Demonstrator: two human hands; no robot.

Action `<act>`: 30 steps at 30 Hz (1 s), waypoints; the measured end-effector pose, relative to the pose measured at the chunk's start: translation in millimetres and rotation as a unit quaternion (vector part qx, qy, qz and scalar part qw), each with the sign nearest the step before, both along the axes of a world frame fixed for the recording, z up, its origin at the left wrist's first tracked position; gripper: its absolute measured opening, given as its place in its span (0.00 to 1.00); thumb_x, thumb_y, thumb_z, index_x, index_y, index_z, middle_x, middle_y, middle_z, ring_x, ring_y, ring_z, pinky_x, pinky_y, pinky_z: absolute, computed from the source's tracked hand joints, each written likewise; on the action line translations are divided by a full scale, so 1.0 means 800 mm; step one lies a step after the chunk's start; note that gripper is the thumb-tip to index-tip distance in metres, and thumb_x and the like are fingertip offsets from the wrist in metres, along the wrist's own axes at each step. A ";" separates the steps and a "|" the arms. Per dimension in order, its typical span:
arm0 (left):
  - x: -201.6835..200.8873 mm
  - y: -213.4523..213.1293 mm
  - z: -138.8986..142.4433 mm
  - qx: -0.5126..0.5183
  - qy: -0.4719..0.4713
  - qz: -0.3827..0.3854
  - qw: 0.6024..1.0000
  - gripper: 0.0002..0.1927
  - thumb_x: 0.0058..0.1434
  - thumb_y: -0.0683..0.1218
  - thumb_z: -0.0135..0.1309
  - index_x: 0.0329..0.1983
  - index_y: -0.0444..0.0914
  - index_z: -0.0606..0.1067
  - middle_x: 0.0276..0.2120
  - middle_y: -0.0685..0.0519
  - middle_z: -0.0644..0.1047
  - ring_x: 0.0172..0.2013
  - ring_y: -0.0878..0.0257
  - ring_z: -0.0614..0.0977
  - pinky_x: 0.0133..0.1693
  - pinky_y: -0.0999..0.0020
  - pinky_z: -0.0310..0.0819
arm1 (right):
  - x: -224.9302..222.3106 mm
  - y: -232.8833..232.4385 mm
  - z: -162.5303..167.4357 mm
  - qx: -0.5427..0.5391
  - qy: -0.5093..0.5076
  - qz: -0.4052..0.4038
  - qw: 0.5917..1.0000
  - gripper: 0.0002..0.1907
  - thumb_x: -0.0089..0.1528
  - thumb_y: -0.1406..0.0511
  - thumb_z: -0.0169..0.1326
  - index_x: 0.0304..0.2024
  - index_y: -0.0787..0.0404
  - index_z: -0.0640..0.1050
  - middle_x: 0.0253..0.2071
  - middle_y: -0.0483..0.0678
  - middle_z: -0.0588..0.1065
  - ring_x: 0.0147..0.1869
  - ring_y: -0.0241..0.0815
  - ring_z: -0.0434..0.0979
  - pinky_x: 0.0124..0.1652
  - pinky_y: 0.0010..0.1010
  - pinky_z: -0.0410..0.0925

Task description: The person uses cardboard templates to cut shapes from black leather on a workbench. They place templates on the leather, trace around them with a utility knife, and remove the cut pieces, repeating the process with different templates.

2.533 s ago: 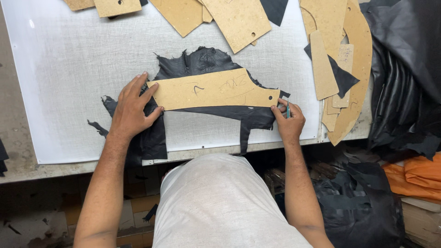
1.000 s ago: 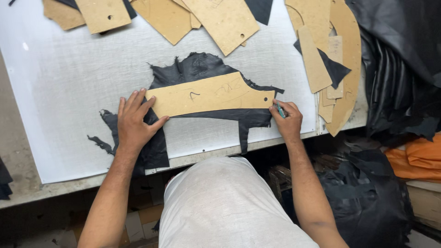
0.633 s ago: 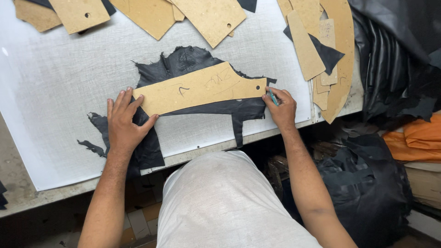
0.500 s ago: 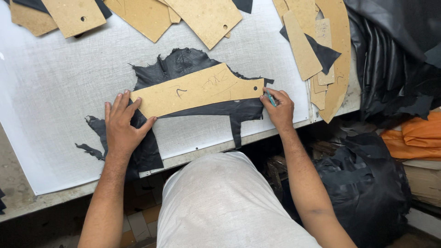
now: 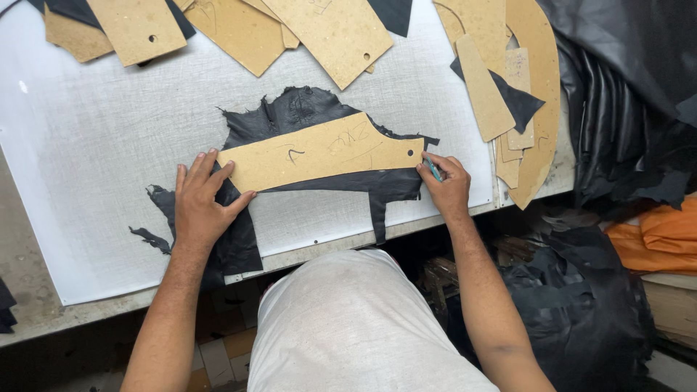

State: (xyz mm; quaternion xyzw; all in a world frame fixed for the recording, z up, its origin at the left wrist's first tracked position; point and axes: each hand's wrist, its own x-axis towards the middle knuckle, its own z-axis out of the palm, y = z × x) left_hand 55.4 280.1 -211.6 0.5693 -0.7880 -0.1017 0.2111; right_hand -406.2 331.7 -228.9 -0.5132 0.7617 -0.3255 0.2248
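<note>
My left hand (image 5: 200, 203) lies flat with fingers spread, pressing the left end of the tan cardboard template (image 5: 319, 152). The template lies on the black leather piece (image 5: 305, 116), which is spread on the white cutting board (image 5: 94, 145). At the template's right end, my right hand (image 5: 446, 187) grips a small teal tool (image 5: 433, 169).

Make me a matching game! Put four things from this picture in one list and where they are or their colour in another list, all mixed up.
Things:
1. left hand
2. right hand
3. black leather piece
4. orange cloth

Places:
A. under the long cardboard template
B. holding a small teal tool
C. far right, below the table edge
D. flat on the template's left end

Pairs: 1-D, 2-B, 3-A, 4-C
</note>
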 end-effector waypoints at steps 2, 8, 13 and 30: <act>0.000 -0.002 0.006 -0.001 -0.001 -0.001 1.000 0.34 0.52 0.61 0.69 0.57 0.40 0.79 0.68 0.42 0.71 0.71 0.47 0.67 0.70 0.36 0.51 | -0.001 0.000 0.004 -0.005 -0.012 0.014 1.000 0.16 0.61 0.64 0.66 0.52 0.56 0.84 0.37 0.43 0.76 0.36 0.31 0.71 0.35 0.23 0.67; 0.007 -0.002 0.029 -0.005 -0.057 -0.006 0.998 0.37 0.47 0.63 0.71 0.54 0.37 0.78 0.67 0.38 0.65 0.69 0.45 0.62 0.67 0.33 0.47 | 0.023 -0.031 0.039 -0.019 -0.089 0.015 0.996 0.15 0.71 0.64 0.52 0.60 0.58 0.79 0.42 0.45 0.79 0.41 0.31 0.76 0.41 0.22 0.69; -0.034 0.021 0.028 0.005 0.013 -0.082 0.997 0.37 0.58 0.64 0.62 0.64 0.39 0.73 0.71 0.38 0.62 0.73 0.44 0.60 0.72 0.41 0.48 | 0.161 -0.104 0.055 -0.033 -0.152 0.208 0.966 0.14 0.67 0.67 0.56 0.54 0.63 0.80 0.41 0.50 0.77 0.40 0.39 0.75 0.39 0.32 0.70; -0.041 0.018 0.018 0.065 -0.102 -0.084 0.989 0.45 0.51 0.79 0.51 0.67 0.54 0.69 0.67 0.41 0.61 0.69 0.45 0.59 0.68 0.31 0.40 | 0.322 -0.194 0.065 -0.069 0.231 0.470 0.849 0.13 0.60 0.68 0.59 0.47 0.53 0.85 0.37 0.46 0.74 0.44 0.48 0.71 0.38 0.39 0.71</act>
